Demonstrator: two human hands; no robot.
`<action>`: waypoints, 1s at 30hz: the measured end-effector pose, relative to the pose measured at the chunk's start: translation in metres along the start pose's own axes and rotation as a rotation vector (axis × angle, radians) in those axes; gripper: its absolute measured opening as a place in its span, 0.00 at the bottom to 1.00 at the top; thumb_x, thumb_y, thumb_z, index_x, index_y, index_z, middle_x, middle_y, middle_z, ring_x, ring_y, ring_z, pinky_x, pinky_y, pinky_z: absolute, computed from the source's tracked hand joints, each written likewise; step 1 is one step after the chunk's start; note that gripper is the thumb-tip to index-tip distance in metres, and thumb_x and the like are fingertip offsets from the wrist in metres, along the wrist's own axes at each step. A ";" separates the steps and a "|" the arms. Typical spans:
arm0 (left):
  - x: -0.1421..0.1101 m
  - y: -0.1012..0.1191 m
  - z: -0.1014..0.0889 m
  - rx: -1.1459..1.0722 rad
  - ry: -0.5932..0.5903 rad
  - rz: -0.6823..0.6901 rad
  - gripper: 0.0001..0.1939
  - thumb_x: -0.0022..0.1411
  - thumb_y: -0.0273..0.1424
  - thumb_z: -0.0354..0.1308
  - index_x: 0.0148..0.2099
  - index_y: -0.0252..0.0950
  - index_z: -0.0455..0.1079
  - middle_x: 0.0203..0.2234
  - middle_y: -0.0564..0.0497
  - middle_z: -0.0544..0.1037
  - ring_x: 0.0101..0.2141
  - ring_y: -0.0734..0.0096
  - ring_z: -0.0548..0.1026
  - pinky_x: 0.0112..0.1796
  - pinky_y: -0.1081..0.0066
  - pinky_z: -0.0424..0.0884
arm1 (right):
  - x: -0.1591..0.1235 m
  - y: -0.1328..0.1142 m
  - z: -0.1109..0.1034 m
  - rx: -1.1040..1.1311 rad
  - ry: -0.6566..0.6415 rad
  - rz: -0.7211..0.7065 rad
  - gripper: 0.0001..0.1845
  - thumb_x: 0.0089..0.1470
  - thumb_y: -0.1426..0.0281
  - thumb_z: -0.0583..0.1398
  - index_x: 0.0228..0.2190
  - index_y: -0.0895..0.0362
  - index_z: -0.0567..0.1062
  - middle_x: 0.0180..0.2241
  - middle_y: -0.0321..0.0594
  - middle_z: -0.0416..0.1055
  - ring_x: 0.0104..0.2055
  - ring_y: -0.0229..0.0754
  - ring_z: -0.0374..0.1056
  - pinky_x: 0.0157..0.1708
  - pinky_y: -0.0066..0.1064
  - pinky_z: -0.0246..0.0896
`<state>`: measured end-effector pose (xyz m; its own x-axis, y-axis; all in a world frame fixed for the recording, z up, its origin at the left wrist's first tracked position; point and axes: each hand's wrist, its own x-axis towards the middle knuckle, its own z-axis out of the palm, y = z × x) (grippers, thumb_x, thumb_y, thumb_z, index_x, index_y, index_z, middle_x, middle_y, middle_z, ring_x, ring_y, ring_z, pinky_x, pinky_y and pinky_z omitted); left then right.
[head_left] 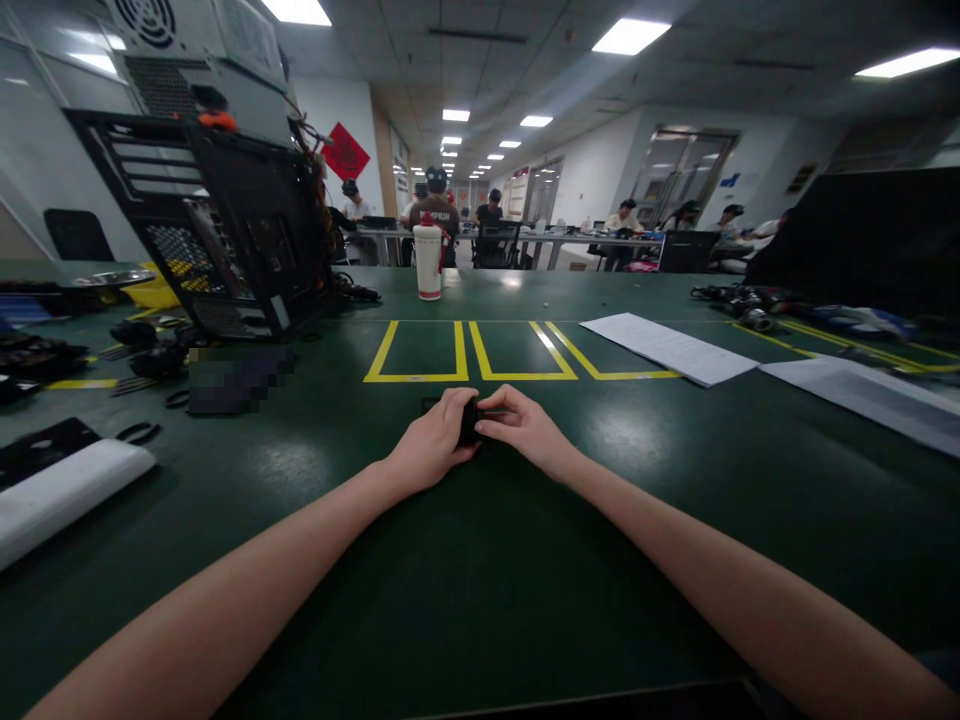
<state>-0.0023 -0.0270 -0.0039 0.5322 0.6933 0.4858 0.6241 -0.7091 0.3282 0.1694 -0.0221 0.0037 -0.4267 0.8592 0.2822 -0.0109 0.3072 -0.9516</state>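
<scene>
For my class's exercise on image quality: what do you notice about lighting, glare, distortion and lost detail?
Head view: ceiling lights look blown out, with glare patches on the green table; head view: the computer case leans, perhaps lens stretch; head view: blocky pixelation covers part of a dark flat object, and the black item in the left grip shows little detail.

Black object point(469, 424) at centre, dark green tabletop point(487, 600) below, yellow tape outlines point(525, 377) mid-frame, white cup point(429, 265) with red lid point(427, 219) at upper centre, black computer case point(234, 220) and red sign point(346, 151) upper left, white papers point(667, 348) at right
</scene>
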 end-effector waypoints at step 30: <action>0.000 0.000 0.000 0.004 -0.009 -0.004 0.33 0.49 0.26 0.56 0.54 0.40 0.44 0.49 0.45 0.58 0.46 0.58 0.65 0.41 0.57 0.67 | -0.002 0.002 -0.003 0.006 -0.027 0.008 0.16 0.40 0.72 0.62 0.33 0.55 0.65 0.37 0.34 0.63 0.43 0.38 0.64 0.47 0.37 0.59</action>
<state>-0.0026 -0.0273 -0.0038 0.5348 0.6974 0.4771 0.6285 -0.7057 0.3270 0.1727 -0.0219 0.0019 -0.4507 0.8505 0.2711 -0.0122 0.2978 -0.9546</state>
